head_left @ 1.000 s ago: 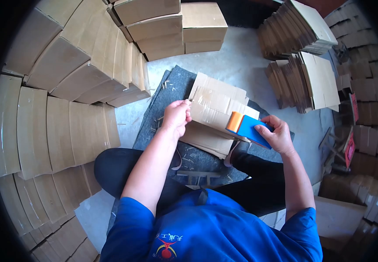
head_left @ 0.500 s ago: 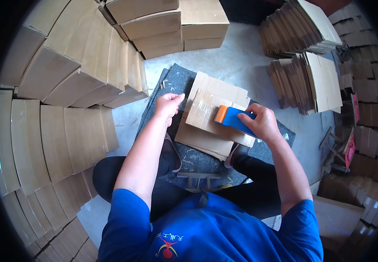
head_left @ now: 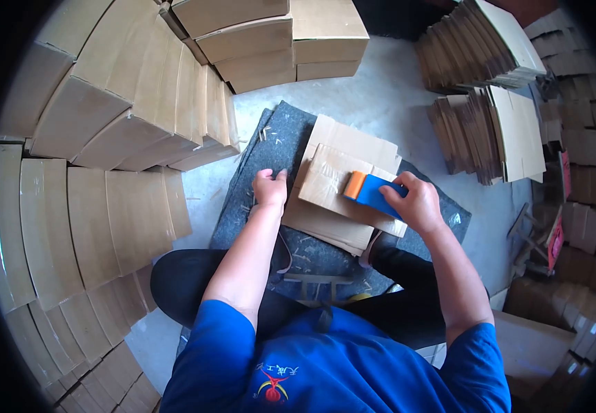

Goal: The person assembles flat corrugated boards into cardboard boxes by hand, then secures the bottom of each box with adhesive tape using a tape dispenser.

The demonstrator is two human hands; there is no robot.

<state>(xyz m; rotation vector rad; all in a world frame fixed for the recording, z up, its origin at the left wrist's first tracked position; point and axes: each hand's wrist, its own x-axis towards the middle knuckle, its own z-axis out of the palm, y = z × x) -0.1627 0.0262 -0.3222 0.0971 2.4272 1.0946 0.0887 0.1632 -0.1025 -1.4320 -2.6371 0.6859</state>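
My right hand point(head_left: 418, 203) is wrapped round a blue tape dispenser point(head_left: 380, 195) with an orange end point(head_left: 355, 184), which rests at the top of a small cardboard box point(head_left: 325, 180). Clear tape shines on the left part of that box. Beneath it lie flat cardboard sheets point(head_left: 332, 230), on a dark grey mat point(head_left: 284, 127). Left of the box, apart from it, is my left hand point(head_left: 269, 189). Its fingers are loosely curled, with the thumb away from them, and I see nothing held there.
Cardboard boxes point(head_left: 132, 227) are stacked along the left, with more boxes point(head_left: 256, 41) at the back. Flattened cartons point(head_left: 518, 134) stand in bundles at the right. My legs bend on both sides of the mat, which carries small scraps.
My left hand has moved down and its pinched fingers have loosened. The dispenser is still in my right hand at the box. The whole view has shifted slightly.
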